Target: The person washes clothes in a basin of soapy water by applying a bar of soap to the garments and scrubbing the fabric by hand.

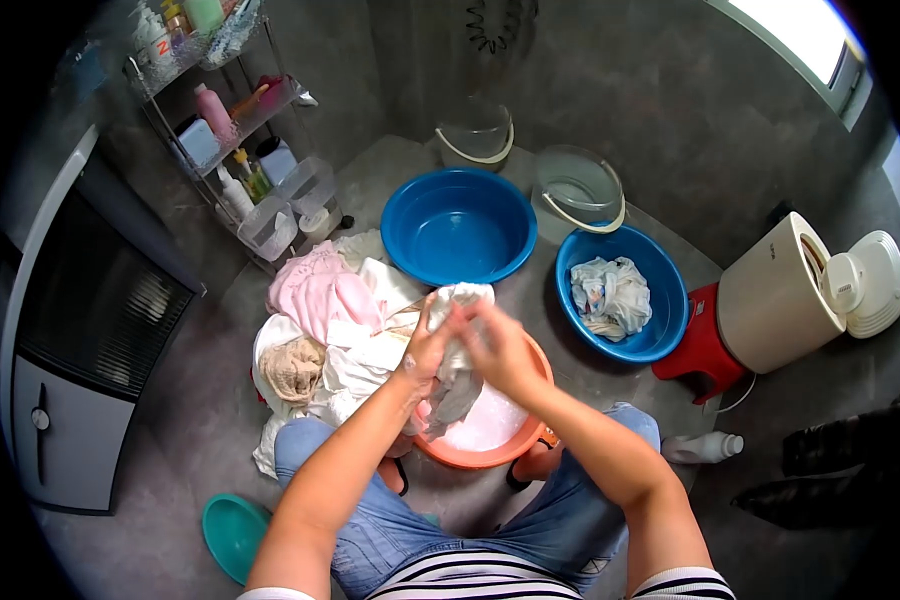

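A wet, whitish-grey cloth is bunched up over the orange basin, its lower end hanging toward pale, sudsy water. My left hand is closed around the cloth from the left. On the other side my right hand presses against the cloth's upper part, fingers bent and somewhat blurred by motion. White fabric sticks out above both hands. What kind of garment it is cannot be made out. Left of the basin lies a heap of laundry with a pink cloth, white pieces and a beige bundle.
A large blue basin stands ahead; another blue basin holds crumpled pale clothes. Clear buckets stand behind. Right are a cream appliance on a red stool and a white bottle. A teal basin and shelf rack are left.
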